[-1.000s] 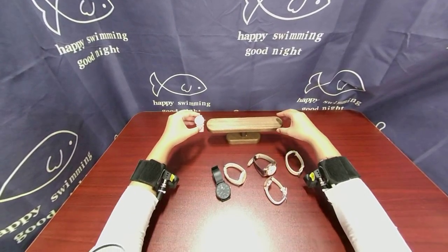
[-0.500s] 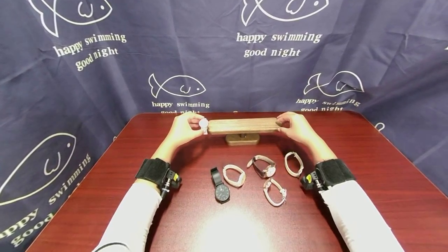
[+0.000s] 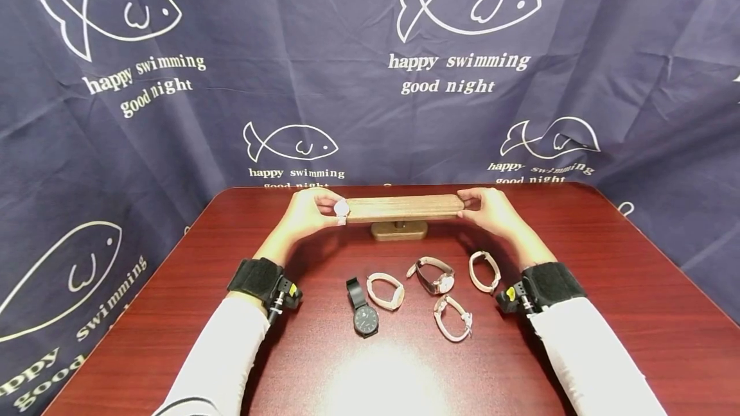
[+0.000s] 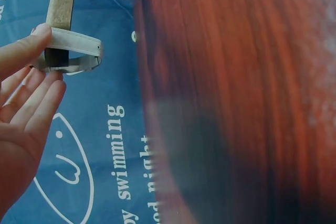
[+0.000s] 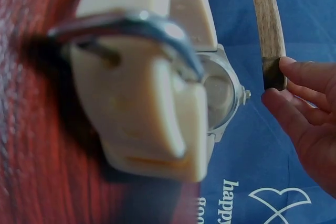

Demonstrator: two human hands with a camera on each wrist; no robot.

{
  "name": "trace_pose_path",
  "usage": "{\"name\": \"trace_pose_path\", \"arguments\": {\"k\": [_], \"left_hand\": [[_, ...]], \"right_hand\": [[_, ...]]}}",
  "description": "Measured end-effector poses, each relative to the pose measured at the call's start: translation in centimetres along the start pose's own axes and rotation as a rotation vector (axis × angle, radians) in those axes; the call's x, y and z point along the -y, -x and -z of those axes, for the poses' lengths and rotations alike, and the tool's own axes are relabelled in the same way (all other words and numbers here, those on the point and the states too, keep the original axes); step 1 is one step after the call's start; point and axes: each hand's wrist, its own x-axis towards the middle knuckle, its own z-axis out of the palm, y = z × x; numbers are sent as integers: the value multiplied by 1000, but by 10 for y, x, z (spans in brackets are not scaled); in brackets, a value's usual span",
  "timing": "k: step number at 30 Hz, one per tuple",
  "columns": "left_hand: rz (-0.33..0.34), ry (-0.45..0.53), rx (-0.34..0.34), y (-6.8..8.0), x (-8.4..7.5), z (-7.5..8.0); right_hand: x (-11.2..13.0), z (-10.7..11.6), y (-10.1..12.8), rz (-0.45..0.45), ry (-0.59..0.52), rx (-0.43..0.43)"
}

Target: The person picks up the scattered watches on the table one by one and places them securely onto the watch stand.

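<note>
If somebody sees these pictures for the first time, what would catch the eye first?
Probably the big white fish drawing on the blue cloth behind the table. Then the wooden bar near the table's far edge: the left hand holds a pale watch around one end, the right hand pinches the other. Nearer the viewer, a black watch lies left of the other watches.

Left arm (image 3: 276, 246) is pointing to 1 o'clock, right arm (image 3: 528, 242) is pointing to 11 o'clock, left hand (image 3: 309, 213) is pinching, left fingertips (image 3: 331, 196) facing 3 o'clock, right hand (image 3: 490, 210) is pinching, right fingertips (image 3: 467, 194) facing 9 o'clock
</note>
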Motion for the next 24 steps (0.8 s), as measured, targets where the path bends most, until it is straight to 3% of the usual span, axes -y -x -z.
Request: {"name": "trace_pose_path", "arguments": {"k": [8, 16, 20, 24], "left_hand": [[8, 34, 18, -4, 0, -3], [23, -19, 56, -7, 2, -3], [30, 32, 67, -8, 5, -4], [36, 20, 64, -9, 5, -4]], "right_hand": [[-3, 0, 0, 6, 17, 5], [-3, 0, 0, 1, 29, 13], [-2, 0, 0, 1, 27, 12], [-2, 0, 0, 2, 29, 9]]}}
